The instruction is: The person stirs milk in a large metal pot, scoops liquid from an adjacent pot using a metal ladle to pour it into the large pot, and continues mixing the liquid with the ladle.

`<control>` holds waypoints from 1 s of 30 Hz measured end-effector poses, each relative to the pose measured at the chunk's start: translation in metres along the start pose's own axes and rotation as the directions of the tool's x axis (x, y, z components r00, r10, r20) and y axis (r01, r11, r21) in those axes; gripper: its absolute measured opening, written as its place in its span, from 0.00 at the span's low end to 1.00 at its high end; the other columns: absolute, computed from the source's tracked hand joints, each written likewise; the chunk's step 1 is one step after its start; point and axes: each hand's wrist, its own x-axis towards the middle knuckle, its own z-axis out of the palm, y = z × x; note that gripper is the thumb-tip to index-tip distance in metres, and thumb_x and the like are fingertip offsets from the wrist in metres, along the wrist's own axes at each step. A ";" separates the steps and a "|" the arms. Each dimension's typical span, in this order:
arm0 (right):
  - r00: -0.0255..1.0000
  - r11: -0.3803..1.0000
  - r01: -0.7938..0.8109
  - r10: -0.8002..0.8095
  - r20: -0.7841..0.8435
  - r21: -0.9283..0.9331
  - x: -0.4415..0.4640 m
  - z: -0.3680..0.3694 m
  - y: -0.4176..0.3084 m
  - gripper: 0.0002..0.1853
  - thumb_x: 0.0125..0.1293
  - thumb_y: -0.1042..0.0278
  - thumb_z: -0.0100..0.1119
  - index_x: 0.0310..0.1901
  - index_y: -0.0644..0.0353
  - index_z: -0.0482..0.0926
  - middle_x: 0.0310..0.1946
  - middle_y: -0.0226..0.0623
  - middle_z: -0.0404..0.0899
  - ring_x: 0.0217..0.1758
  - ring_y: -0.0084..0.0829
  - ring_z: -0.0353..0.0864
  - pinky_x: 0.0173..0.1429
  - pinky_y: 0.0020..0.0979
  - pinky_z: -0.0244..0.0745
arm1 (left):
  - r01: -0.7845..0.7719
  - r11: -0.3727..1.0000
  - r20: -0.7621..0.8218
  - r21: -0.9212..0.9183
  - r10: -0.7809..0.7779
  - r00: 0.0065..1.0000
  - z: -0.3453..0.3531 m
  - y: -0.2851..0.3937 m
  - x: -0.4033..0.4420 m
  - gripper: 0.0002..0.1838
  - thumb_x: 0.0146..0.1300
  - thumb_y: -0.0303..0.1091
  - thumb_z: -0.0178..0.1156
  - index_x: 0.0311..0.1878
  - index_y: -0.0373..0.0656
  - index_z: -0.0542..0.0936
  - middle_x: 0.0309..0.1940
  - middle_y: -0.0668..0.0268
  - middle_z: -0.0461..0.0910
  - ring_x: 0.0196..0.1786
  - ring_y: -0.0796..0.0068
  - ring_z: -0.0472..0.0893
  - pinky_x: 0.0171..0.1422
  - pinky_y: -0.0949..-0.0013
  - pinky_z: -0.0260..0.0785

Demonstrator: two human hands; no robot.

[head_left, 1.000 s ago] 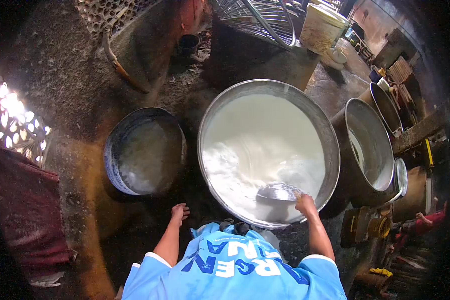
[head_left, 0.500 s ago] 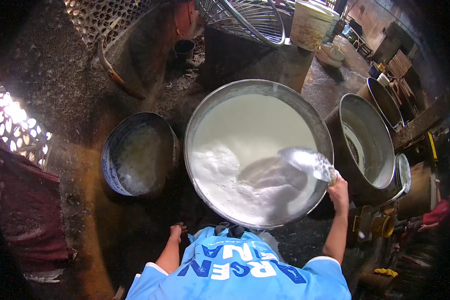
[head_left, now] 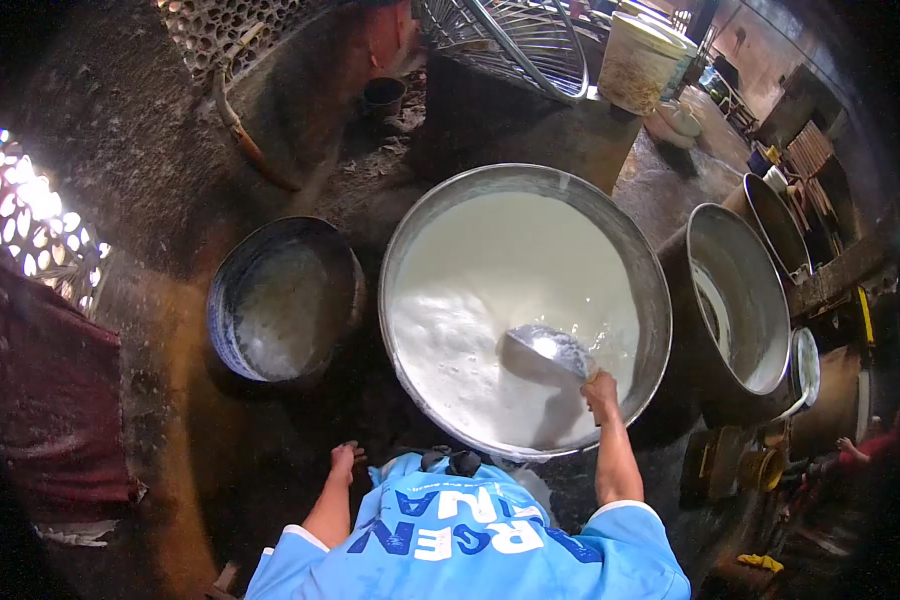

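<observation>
A large round metal vat (head_left: 653,325) stands in front of me, holding white milky liquid (head_left: 515,245) with foam (head_left: 440,330) on the near left side. My right hand (head_left: 601,393) is closed round the handle of a shiny metal scoop (head_left: 553,348). The scoop's wide bowl is at the liquid's surface, right of the foam; I cannot tell how deep it dips. My left hand (head_left: 345,461) hangs low outside the vat, near its front left, holding nothing, with the fingers loosely apart.
To the left stands a dark tub (head_left: 220,335) with cloudy liquid. A tall metal pot (head_left: 695,290) is close on the right, with another pot (head_left: 778,225) behind it. Beyond the vat are a wire basket (head_left: 530,60) and a stained bucket (head_left: 638,65). Part of another person (head_left: 860,450) shows far right.
My right hand has brought the scoop left and toward me, from the vat's right rim to over the liquid. My left hand has barely moved. The view has shifted slightly.
</observation>
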 end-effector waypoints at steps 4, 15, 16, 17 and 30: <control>0.997 0.999 0.018 -0.015 0.073 -0.046 -0.021 0.042 0.001 0.08 0.42 0.74 0.57 0.28 0.67 0.76 0.14 0.39 0.74 0.14 0.30 0.75 0.17 0.32 0.72 | -0.038 0.996 0.040 0.082 0.035 0.999 0.005 0.019 0.003 0.16 0.61 0.35 0.46 0.50 0.42 0.74 0.38 0.59 0.80 0.31 0.65 0.80 0.34 0.62 0.71; 0.964 0.999 0.020 -0.028 0.265 0.034 -0.121 0.099 -0.083 0.12 0.44 0.76 0.59 0.33 0.69 0.73 0.16 0.40 0.76 0.16 0.30 0.78 0.19 0.31 0.76 | 0.011 0.993 0.107 0.114 -0.023 0.994 0.010 0.074 0.035 0.16 0.60 0.33 0.45 0.50 0.45 0.74 0.38 0.63 0.80 0.32 0.69 0.80 0.31 0.65 0.68; 0.963 0.998 -0.004 -0.015 0.267 0.067 -0.127 0.095 -0.092 0.13 0.44 0.77 0.59 0.34 0.69 0.72 0.16 0.40 0.76 0.16 0.30 0.78 0.19 0.31 0.76 | 0.019 0.994 0.108 0.107 -0.031 0.994 0.006 0.073 0.040 0.16 0.60 0.33 0.45 0.50 0.45 0.74 0.38 0.63 0.80 0.32 0.70 0.80 0.31 0.66 0.68; 0.963 0.994 -0.026 -0.002 0.270 0.101 -0.131 0.090 -0.103 0.14 0.44 0.78 0.58 0.36 0.70 0.71 0.17 0.40 0.75 0.16 0.30 0.78 0.19 0.31 0.76 | 0.013 0.994 0.113 0.107 -0.025 0.993 0.003 0.074 0.044 0.16 0.60 0.34 0.45 0.50 0.45 0.74 0.38 0.63 0.80 0.32 0.70 0.80 0.31 0.66 0.68; 0.836 0.817 0.525 -0.548 -0.039 -0.237 -0.009 0.081 -0.288 0.16 0.43 0.76 0.54 0.38 0.67 0.74 0.22 0.49 0.78 0.21 0.41 0.80 0.25 0.38 0.76 | 0.108 0.994 0.069 -0.024 -0.106 0.992 -0.058 0.058 0.071 0.14 0.62 0.38 0.51 0.50 0.48 0.74 0.39 0.63 0.80 0.34 0.67 0.80 0.39 0.60 0.70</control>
